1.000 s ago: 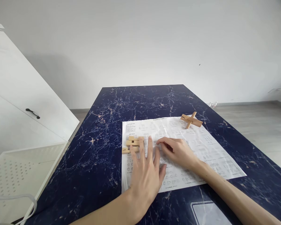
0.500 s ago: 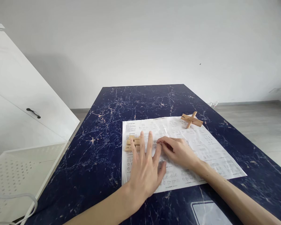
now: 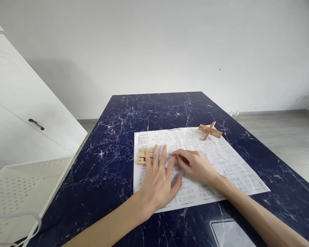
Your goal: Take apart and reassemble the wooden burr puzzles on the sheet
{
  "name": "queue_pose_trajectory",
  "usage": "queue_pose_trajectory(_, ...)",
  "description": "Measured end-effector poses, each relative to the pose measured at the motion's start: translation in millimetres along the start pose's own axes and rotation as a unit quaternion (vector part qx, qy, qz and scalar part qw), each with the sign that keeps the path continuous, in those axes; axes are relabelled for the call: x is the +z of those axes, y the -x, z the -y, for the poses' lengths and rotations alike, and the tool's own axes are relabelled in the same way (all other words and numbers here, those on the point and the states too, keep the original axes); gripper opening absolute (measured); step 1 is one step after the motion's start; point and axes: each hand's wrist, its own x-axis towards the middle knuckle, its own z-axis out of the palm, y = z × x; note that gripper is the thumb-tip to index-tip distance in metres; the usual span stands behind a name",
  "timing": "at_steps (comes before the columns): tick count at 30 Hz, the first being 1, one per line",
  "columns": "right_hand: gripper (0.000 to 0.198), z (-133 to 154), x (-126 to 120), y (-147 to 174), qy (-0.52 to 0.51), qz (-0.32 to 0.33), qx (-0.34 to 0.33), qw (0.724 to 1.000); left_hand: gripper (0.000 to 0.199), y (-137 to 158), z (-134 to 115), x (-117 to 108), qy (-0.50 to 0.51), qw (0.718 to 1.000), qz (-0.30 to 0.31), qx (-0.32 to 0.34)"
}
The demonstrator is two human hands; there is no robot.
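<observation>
A printed sheet of paper [image 3: 208, 164] with small diagrams lies on the dark blue marbled table. On its left part rest several notched wooden puzzle pieces [image 3: 142, 155], laid side by side and partly covered by fingers. My left hand [image 3: 158, 178] is spread flat over the paper, its fingertips at the right end of these pieces. Close beside it, my right hand [image 3: 194, 164] has thumb and forefinger pinched together near the left forefinger. Anything in that pinch is hidden. Crossed wooden pieces [image 3: 210, 131], one marked with a 3, sit at the sheet's far right corner.
The table [image 3: 144, 113] reaches toward a pale wall. A white cabinet [image 3: 23, 103] stands at left, above a white perforated basket [image 3: 12, 188] with a white cable [image 3: 28, 214]. A rectangular panel [image 3: 230, 233] shows at the table's near edge.
My left hand has shifted very slightly to the left, and the wooden pieces under its fingers look a little rearranged. My right hand stays almost in place, still pinched.
</observation>
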Motion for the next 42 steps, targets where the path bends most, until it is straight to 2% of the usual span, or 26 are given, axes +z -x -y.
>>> queue_pose_trajectory(10,0.024,2,0,-1,-0.005,0.01,0.01,1.0,0.063,-4,1,-3,0.045,0.998,0.027,0.022)
queue_pose_trajectory(15,0.024,3,-2,-1,-0.008,0.013,0.011,1.0,0.06,-6,2,-4,0.074,0.996,0.02,0.047)
queue_pose_trajectory(19,0.024,2,-1,-1,-0.009,0.013,0.009,1.0,0.049,-6,1,-4,0.057,0.997,-0.01,0.043)
queue_pose_trajectory(24,0.026,1,0,-1,-0.001,0.002,0.006,1.0,0.052,-6,2,-2,0.0,0.998,-0.059,-0.003)
queue_pose_trajectory(28,0.026,-1,2,0,0.0,0.001,0.001,1.0,0.061,-7,9,2,-0.033,0.996,-0.059,-0.066)
queue_pose_trajectory(32,0.026,-3,3,0,0.004,0.004,0.002,1.0,0.066,-7,13,7,-0.031,0.995,-0.046,-0.086)
queue_pose_trajectory(42,0.026,1,1,-1,-0.007,-0.008,-0.001,1.0,0.066,-5,13,13,0.072,0.996,-0.043,-0.027)
